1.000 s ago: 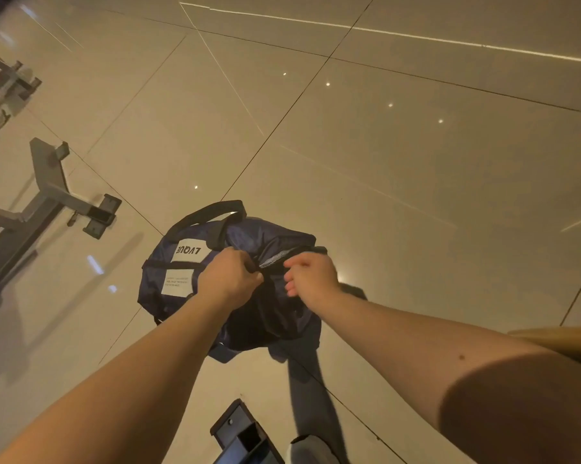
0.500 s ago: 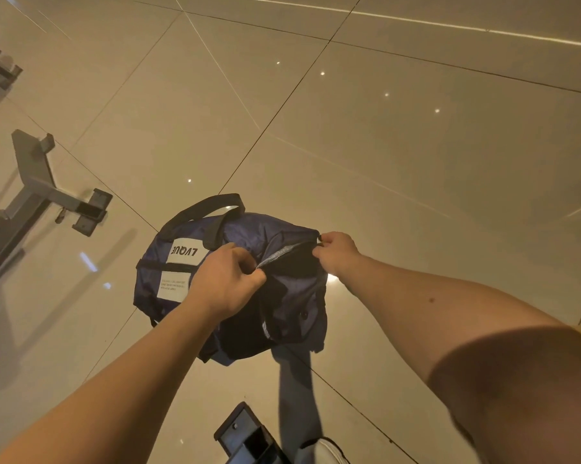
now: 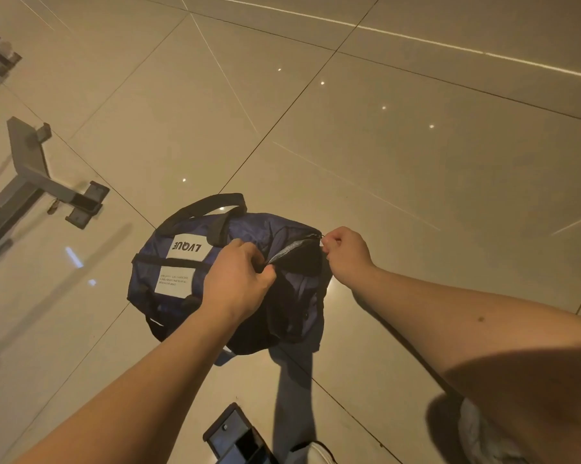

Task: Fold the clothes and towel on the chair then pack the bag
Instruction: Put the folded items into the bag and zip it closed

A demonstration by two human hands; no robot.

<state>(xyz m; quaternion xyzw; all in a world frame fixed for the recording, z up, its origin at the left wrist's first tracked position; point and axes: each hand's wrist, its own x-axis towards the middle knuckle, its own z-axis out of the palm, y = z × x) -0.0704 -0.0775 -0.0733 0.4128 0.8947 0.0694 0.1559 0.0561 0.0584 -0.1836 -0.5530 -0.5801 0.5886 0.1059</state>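
Head view looks down on a navy bag point(image 3: 168, 286) lying on the glossy tiled floor point(image 3: 416, 182). The left hand point(image 3: 239, 283) curls its fingers, pinching fabric at one end of the zip point(image 3: 292, 248); the right hand point(image 3: 347, 254) pinches the zip pull point(image 3: 320, 237) at the other end. Just beyond the left fingers arches a black handle point(image 3: 198, 209). Well left of them stands a grey metal foot point(image 3: 44, 182); nearer than both wrists lies a black bracket point(image 3: 232, 437). The left forearm hides part of the bag.
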